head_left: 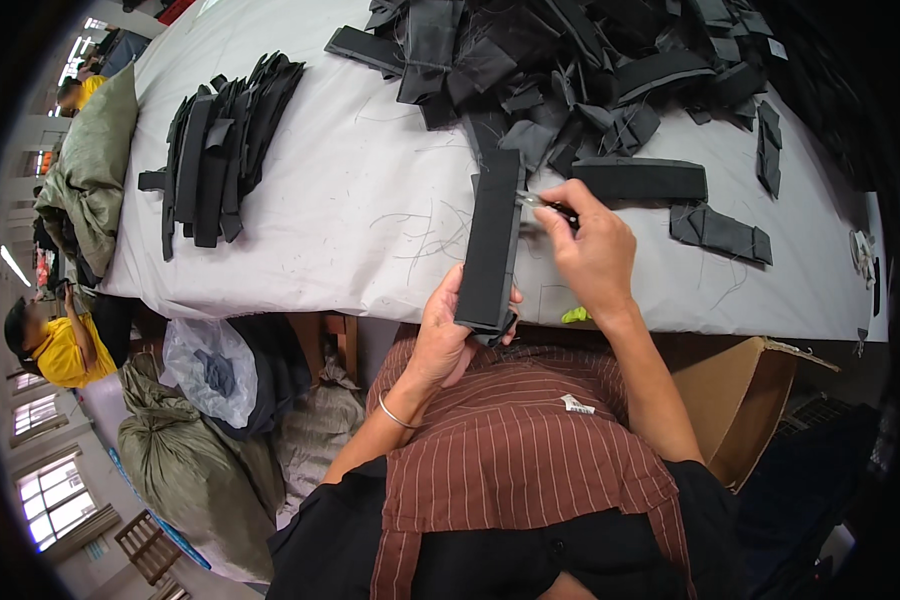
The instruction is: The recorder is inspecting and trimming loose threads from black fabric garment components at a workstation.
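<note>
Black strip (492,235) is pointing to twelve o'clock from the curled left hand (444,335) gripping its near end, apparently for steadiness; the right hand (598,248), at two, is pinching a metal-tipped tool (529,200).

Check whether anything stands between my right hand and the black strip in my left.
Only the metal-tipped tool in the right hand, at the right edge of the black strip; nothing else visible.
</note>
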Demonstrator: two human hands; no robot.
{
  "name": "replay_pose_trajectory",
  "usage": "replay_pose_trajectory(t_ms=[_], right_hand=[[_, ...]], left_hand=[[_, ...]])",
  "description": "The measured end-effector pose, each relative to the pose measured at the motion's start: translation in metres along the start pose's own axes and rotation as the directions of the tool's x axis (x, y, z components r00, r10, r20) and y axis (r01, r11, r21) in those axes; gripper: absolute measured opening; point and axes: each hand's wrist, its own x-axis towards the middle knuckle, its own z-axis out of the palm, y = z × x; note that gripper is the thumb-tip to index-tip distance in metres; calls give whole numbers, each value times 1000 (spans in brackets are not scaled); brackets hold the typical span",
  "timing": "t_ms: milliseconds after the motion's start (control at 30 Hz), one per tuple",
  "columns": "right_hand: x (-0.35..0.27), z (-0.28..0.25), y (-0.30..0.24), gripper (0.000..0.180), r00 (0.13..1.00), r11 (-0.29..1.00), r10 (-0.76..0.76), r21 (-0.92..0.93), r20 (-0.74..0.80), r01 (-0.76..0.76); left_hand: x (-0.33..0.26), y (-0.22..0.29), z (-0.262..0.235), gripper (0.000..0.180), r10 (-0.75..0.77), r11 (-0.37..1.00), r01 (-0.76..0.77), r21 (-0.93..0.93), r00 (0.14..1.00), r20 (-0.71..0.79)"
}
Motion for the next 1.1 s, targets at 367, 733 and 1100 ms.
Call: replay_pose_trajectory(t_ms=[367,733,1100], right_hand=[[8,20,-4,11,992,989,-120,-78,35,122],[19,25,0,9,996,992,-82,-92,28,84],[-36,-6,-6,14,995,944,-69,327,66,44]], left_hand=[[1,-9,-3,34,-12,996,15,92,1000,-29],[1,-6,-2,34,-15,993,18,120,1000,-22],[-7,10,-3,36,90,994,-91,-60,996,-30]])
